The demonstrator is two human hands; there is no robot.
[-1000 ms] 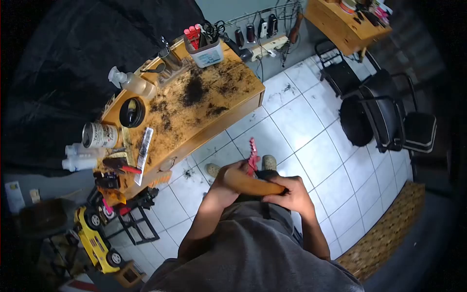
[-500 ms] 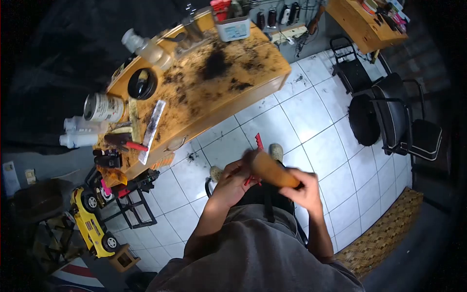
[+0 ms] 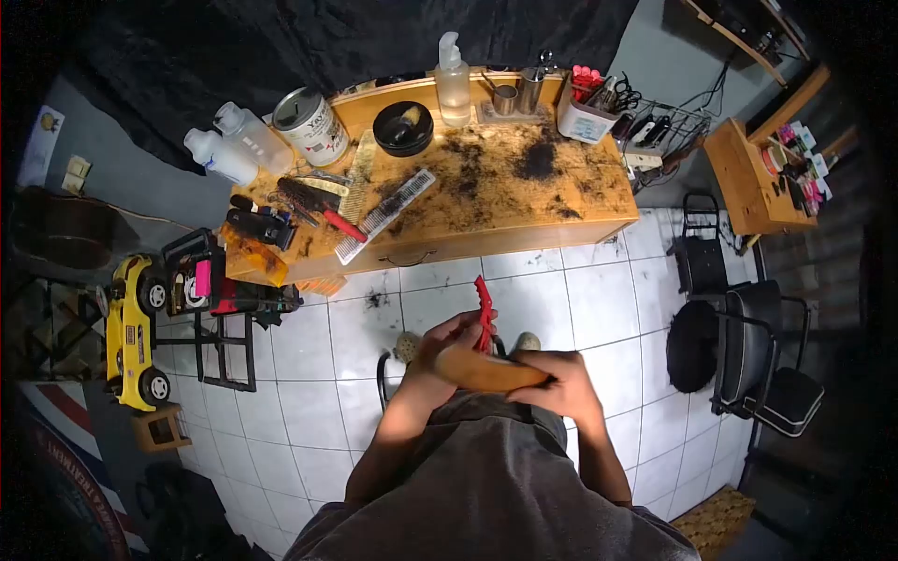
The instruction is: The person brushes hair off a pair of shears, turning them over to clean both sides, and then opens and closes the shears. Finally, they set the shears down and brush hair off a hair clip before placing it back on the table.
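Note:
My left hand (image 3: 432, 363) is closed around a red hair clip (image 3: 484, 313) with a toothed edge, which points up toward the counter. In my right hand (image 3: 567, 381) is a wooden brush (image 3: 491, 372), gripped by its right end. The brush lies almost level and is smeared by motion. Its far end overlaps my left hand and hides part of those fingers. Both hands are in front of my body, over the tiled floor, short of the counter's front edge.
A wooden counter (image 3: 599, 192) strewn with dark hair clippings carries a white comb (image 3: 385, 217), a black bowl (image 3: 403, 142), a spray bottle (image 3: 454, 86), a can (image 3: 311, 129) and a container of tools (image 3: 586, 122). Black chairs (image 3: 754, 323) stand right, a yellow toy car (image 3: 136, 332) left.
My view has turned, so the counter now lies straight ahead. The brush has swung from a slant to nearly level across my left hand. The red clip stays in my left hand.

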